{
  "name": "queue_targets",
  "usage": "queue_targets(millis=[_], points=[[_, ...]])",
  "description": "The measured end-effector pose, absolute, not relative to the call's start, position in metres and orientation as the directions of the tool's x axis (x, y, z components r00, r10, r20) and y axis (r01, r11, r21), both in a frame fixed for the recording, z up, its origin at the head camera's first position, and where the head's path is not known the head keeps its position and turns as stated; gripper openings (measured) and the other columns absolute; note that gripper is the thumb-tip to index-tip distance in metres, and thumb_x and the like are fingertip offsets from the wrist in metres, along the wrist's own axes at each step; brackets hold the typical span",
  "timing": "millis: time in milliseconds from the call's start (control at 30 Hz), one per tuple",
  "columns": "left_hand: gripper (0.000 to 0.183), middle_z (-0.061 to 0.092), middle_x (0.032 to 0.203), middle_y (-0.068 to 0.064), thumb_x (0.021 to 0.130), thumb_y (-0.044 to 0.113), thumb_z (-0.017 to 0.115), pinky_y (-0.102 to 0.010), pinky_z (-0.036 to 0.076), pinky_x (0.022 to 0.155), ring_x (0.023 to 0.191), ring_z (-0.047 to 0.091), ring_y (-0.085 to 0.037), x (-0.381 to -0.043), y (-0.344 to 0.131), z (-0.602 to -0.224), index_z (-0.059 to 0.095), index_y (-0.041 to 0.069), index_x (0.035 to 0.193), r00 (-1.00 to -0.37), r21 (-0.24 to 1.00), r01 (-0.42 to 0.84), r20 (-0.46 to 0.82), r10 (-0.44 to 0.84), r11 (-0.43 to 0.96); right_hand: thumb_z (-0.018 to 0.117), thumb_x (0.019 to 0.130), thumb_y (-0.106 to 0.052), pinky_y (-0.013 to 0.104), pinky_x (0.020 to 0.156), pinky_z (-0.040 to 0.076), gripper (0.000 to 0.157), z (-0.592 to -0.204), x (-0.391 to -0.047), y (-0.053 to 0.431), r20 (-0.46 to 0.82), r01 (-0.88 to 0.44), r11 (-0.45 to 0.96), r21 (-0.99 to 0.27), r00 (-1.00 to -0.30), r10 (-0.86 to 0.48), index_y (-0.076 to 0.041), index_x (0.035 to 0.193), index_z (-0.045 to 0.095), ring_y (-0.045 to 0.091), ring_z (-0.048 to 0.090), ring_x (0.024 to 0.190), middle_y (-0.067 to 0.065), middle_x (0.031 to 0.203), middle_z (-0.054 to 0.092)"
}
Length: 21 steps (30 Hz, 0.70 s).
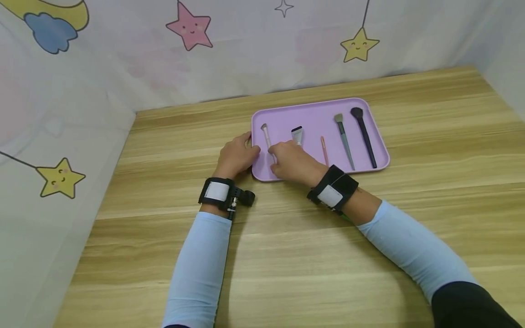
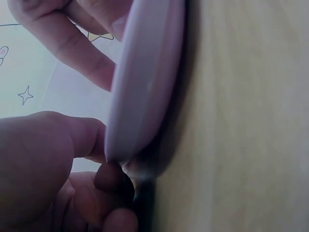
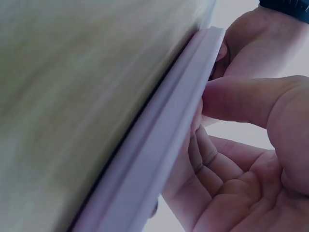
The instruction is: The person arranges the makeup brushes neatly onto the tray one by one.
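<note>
A lilac tray (image 1: 311, 119) lies on the table with several makeup brushes in it. At its left edge my left hand (image 1: 235, 157) grips the rim, thumb on top and fingers curled by the outer side. My right hand (image 1: 296, 160) reaches over the tray's front rim and pinches the handle of the white-handled brush (image 1: 265, 133), the leftmost one. The flat pale brush with a black tip (image 1: 297, 133) is partly covered by that hand. In the left wrist view the tray wall (image 2: 145, 82) runs between the left thumb and fingers.
Right of the hand lie a small pink brush (image 1: 324, 149), a green brush (image 1: 344, 139) and a black brush (image 1: 365, 136). Wood-grain table (image 1: 287, 255) extends around the tray. A printed curtain (image 1: 254, 54) hangs behind the table's back edge.
</note>
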<state>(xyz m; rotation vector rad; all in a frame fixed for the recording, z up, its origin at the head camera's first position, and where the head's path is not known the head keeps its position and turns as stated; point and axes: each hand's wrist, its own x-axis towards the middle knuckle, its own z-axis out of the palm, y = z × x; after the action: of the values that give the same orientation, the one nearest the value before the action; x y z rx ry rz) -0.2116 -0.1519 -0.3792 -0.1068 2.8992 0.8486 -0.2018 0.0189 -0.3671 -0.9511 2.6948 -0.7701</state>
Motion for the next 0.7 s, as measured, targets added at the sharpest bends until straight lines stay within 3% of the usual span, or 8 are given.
queue_targets(millis=[100,300,467,567,700], points=[[0.062,0.055,0.116,-0.012,0.082,0.033,0.049,-0.035,0.044,0.057,0.068,0.055,-0.024,-0.212,-0.153,-0.38,0.041,0.012,0.141,-0.99,0.534,-0.104,-0.137,-0.036,0.839,0.06,0.079,-0.005,0.033,0.065,0.046,0.035,-0.368,-0.201,0.017,0.005,-0.532,0.651,-0.541,-0.776,-0.63,0.007,0.112,0.061,0.021,0.054,0.074,0.017,0.101,0.062],[0.062,0.055,0.116,-0.011,0.083,0.033,0.049,-0.035,0.044,0.057,0.068,0.055,-0.023,-0.213,-0.152,-0.382,0.041,0.012,0.141,-0.99,0.537,-0.102,-0.14,-0.03,0.838,0.059,0.077,-0.002,0.03,0.06,0.045,0.037,-0.37,-0.199,0.018,0.029,-0.547,0.616,-0.567,-0.761,-0.648,0.006,0.113,0.062,0.018,0.053,0.067,0.016,0.102,0.063],[0.062,0.054,0.118,-0.012,0.083,0.033,0.049,-0.035,0.045,0.059,0.071,0.055,-0.024,-0.214,-0.15,-0.382,0.04,0.012,0.141,-0.99,0.541,-0.092,-0.143,-0.016,0.836,0.058,0.078,-0.004,0.029,0.057,0.044,0.04,-0.368,-0.198,0.024,0.036,-0.561,0.591,-0.58,-0.742,-0.67,0.003,0.117,0.06,0.013,0.051,0.058,0.009,0.087,0.065],[0.062,0.057,0.113,-0.014,0.085,0.032,0.047,-0.036,0.047,0.059,0.07,0.057,-0.026,-0.213,-0.154,-0.383,0.037,0.012,0.143,-0.984,0.559,-0.104,-0.177,-0.005,0.822,0.061,0.082,-0.016,0.032,0.061,0.047,0.039,-0.364,-0.195,0.03,0.043,-0.566,0.596,-0.569,-0.745,-0.666,0.0,0.118,0.06,0.012,0.054,0.064,0.004,0.081,0.064],[0.063,0.055,0.119,-0.018,0.091,0.039,0.043,-0.043,0.05,0.074,0.088,0.059,-0.03,-0.207,-0.165,-0.375,0.03,0.012,0.146,-0.979,0.548,-0.117,-0.202,-0.004,0.828,0.063,0.084,-0.032,0.045,0.077,0.048,0.043,-0.353,-0.19,0.04,0.095,-0.576,0.636,-0.514,-0.775,-0.625,-0.005,0.119,0.061,0.017,0.055,0.089,0.006,0.1,0.064]])
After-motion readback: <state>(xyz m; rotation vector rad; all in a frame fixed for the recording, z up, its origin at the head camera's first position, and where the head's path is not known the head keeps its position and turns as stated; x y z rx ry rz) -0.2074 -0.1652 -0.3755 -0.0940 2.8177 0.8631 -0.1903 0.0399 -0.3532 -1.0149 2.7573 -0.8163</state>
